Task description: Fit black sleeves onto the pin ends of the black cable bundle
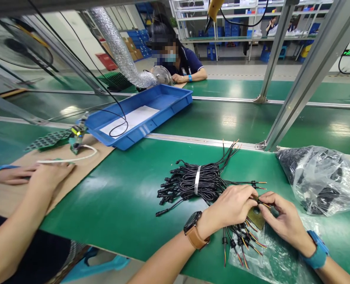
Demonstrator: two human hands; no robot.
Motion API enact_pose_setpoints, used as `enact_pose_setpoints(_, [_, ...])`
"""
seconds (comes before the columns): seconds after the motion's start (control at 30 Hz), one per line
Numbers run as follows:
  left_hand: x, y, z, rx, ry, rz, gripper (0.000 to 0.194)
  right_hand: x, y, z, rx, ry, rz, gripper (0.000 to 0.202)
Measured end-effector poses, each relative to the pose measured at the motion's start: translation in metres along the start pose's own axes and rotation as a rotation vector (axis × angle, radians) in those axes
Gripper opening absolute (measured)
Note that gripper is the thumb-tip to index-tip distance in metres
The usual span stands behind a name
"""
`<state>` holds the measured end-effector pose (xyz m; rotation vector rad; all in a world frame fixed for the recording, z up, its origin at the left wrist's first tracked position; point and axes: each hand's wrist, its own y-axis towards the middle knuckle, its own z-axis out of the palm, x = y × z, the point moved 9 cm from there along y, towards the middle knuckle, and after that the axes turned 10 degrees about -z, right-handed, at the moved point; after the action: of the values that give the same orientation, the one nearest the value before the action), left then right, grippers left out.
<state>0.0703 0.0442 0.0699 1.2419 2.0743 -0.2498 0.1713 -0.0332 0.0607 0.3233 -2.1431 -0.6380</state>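
Observation:
My left hand point(234, 203), with a watch on its wrist, pinches a thin black cable point(254, 199) near its stripped end. At the cable's coloured wire tips, the thumb and forefinger of my right hand point(284, 217) close from the other side. Under my fingers lies a small olive-brown plate with a hole point(256, 217). Beside my left hand sits a coiled bundle of black cables point(204, 181), tied with a white band, connectors pointing left. Several cable ends with black grommets and red, yellow and black wires point(242, 244) fan out below my hands, partly over a transparent plastic sheet point(269, 252).
A transparent bag of black parts point(325, 181) stands at right, near a slanted metal post point(302, 75). A blue tray point(139, 128) holds white paper. On the left, a co-worker's hands point(44, 173) rest over brown cardboard point(83, 173). Another person sits across the bench.

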Motion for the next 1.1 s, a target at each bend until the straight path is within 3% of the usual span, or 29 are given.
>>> enact_pose_setpoints(0.13, [0.001, 0.001, -0.004, -0.004, -0.009, -0.001, 0.014, -0.006, -0.003, 0.000, -0.007, 0.014, 0.055, 0.003])
enact_pose_setpoints(0.37, [0.002, -0.001, -0.002, -0.076, -0.130, 0.001, 0.015, 0.001, 0.000, 0.005, 0.024, 0.042, 0.002, 0.005])
enact_pose_setpoints(0.7, [0.004, -0.004, 0.006, -0.113, -0.116, -0.010, 0.016, 0.011, 0.001, 0.010, 0.001, 0.020, -0.058, 0.011])
enact_pose_setpoints(0.97, [0.002, 0.002, -0.010, -0.030, -0.095, -0.016, 0.010, 0.006, 0.006, -0.001, -0.052, -0.041, 0.000, 0.005])
enact_pose_setpoints(1.1, [0.005, 0.003, -0.013, -0.014, -0.055, -0.021, 0.015, 0.000, 0.004, 0.001, -0.036, -0.041, 0.029, 0.003])
